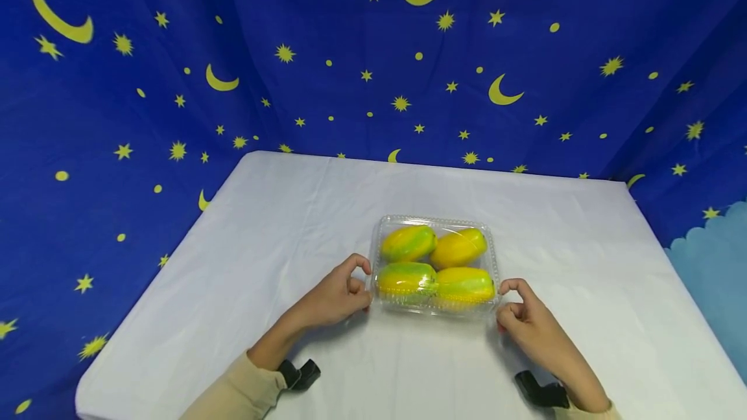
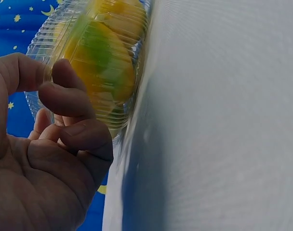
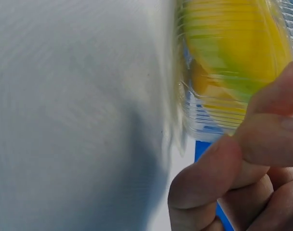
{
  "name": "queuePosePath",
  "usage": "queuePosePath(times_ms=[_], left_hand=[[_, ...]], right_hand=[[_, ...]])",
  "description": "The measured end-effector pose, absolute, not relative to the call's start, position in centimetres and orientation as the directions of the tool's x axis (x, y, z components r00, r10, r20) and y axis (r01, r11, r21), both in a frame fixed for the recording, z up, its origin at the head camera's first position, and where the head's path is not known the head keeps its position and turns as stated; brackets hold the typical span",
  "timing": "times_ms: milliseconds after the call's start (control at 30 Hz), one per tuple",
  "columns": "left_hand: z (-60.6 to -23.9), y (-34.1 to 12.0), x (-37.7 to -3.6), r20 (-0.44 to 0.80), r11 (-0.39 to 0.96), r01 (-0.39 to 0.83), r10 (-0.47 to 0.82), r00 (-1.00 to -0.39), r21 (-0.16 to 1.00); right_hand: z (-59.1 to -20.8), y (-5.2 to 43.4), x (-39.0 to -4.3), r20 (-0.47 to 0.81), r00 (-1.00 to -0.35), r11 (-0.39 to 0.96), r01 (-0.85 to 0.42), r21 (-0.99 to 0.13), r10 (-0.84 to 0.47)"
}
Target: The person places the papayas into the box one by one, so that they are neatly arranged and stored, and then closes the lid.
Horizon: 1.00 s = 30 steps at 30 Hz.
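Observation:
A clear plastic clamshell box point(image 1: 432, 220) with a ribbed rim sits on the white-covered table, its lid down. Inside lie several yellow-and-green fruits point(image 1: 461, 248), shaped like small papayas, in two rows. My left hand point(image 1: 338, 290) is at the box's left side, and in the left wrist view its curled fingertips point(image 2: 64, 72) pinch the rim. On the opposite side my right hand point(image 1: 537, 329) holds the right edge with bent fingers point(image 3: 276, 96). The ribbed side wall stands right beside both hands in the wrist views.
White cloth point(image 1: 280, 225) covers the table. A blue curtain point(image 1: 350, 18) with yellow moons and stars hangs behind the table and along its sides. A light blue scalloped shape point(image 1: 712, 271) shows at the right. Black wrist mounts point(image 1: 300, 376) sit below both hands.

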<state>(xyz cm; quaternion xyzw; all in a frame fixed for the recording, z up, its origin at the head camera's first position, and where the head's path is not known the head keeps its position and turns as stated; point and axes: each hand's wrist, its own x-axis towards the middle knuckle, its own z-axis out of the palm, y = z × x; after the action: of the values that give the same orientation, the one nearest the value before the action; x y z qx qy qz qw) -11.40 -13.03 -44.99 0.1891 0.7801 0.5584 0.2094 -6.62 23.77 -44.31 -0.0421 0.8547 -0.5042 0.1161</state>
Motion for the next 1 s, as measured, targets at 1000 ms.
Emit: queuePosePath(times_ms=[1000], left_hand=[[-44.5, -13.42, -11.77, -0.146, 0.264, 0.001, 0.537, -0.831, 0.965]], right_hand=[[-43.88, 23.74, -6.99, -0.241, -0.955, 0.392, 0.157, -0.907, -0.174]])
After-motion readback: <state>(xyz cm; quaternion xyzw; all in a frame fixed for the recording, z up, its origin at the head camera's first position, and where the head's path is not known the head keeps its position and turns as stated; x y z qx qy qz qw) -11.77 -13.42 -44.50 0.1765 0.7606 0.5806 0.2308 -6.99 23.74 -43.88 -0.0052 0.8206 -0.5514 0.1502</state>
